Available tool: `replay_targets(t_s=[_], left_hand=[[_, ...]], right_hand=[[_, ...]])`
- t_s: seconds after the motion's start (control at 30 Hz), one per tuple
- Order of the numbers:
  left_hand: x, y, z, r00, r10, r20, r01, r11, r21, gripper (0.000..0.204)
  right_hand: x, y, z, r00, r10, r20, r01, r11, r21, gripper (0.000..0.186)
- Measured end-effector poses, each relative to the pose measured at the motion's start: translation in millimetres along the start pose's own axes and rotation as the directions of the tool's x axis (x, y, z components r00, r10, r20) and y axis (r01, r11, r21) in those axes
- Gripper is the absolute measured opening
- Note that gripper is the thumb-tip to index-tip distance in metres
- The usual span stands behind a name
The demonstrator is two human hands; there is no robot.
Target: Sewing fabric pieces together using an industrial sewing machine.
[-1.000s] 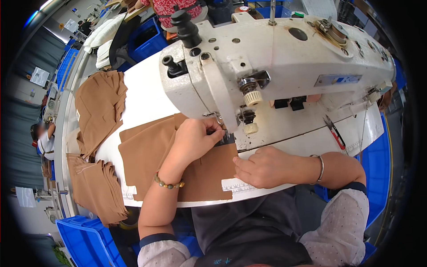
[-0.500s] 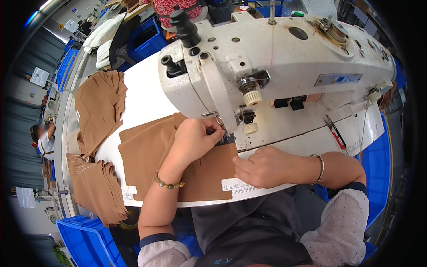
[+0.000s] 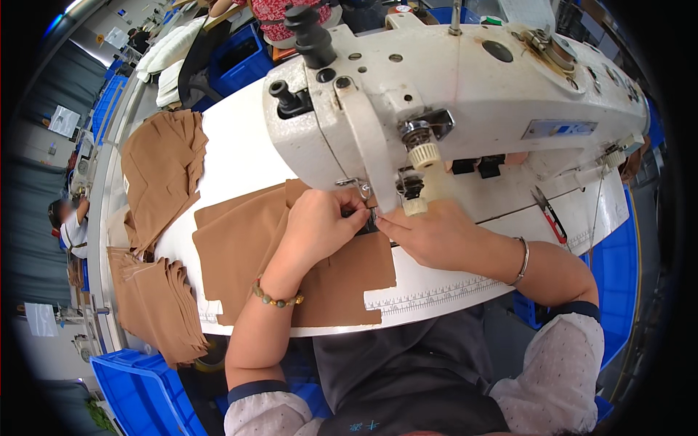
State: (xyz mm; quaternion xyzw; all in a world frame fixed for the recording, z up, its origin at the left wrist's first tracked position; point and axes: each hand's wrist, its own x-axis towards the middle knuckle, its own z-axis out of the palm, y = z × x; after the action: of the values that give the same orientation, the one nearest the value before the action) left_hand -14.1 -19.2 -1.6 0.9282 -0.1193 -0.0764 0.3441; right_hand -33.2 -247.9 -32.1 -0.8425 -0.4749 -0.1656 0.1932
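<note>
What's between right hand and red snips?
Only white tabletop, crossed by a dark seam, between right hand and snips; head view shows it.

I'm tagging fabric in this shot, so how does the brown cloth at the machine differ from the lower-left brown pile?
The cloth lies spread fairly flat; the pile is many layers with edges fanned at its right side.
The cloth has the left hand and forearm over it; no hand touches the pile.
The cloth reaches under the machine; the pile sits well to its left.
Both are a similar brown.
</note>
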Motion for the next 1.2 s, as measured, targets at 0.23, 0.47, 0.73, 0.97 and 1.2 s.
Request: replay_targets(t_s=[0.23,0.47,0.73,0.97,1.2], left_hand=[[-2.0,2.4,-5.6,1.0,-0.012,0.003,0.012,0.999,0.039,0.019],[-26.7,-14.2,-63.3,0.981,-0.052,-0.185,0.131,0.884,0.45,0.036],[-47.4,-1.0,-78.2,0.935,-0.062,-0.35,0.164,0.949,0.268,0.018],[-79.4,46.0,-51.3,0.95,0.274,-0.151,-0.17,0.858,0.485,0.023],[-70.9,26.0,6.6,0.953,0.3,-0.038,-0.251,0.855,0.454,0.052]], right_hand=[[1.3,1.4,3.5,0.998,-0.008,0.059,0.007,1.0,0.015,0.033],[0.6,-0.7,1.3,1.0,0.007,0.027,-0.01,0.996,0.086,0.003],[2.5,0.7,2.6,0.995,-0.03,0.096,0.025,0.998,0.06,0.03],[0.5,-1.2,4.3,0.999,0.03,0.032,-0.032,0.998,0.045,0.008],[2.9,-4.5,-0.5,0.991,0.099,0.091,-0.1,0.995,0.01,0.024]])
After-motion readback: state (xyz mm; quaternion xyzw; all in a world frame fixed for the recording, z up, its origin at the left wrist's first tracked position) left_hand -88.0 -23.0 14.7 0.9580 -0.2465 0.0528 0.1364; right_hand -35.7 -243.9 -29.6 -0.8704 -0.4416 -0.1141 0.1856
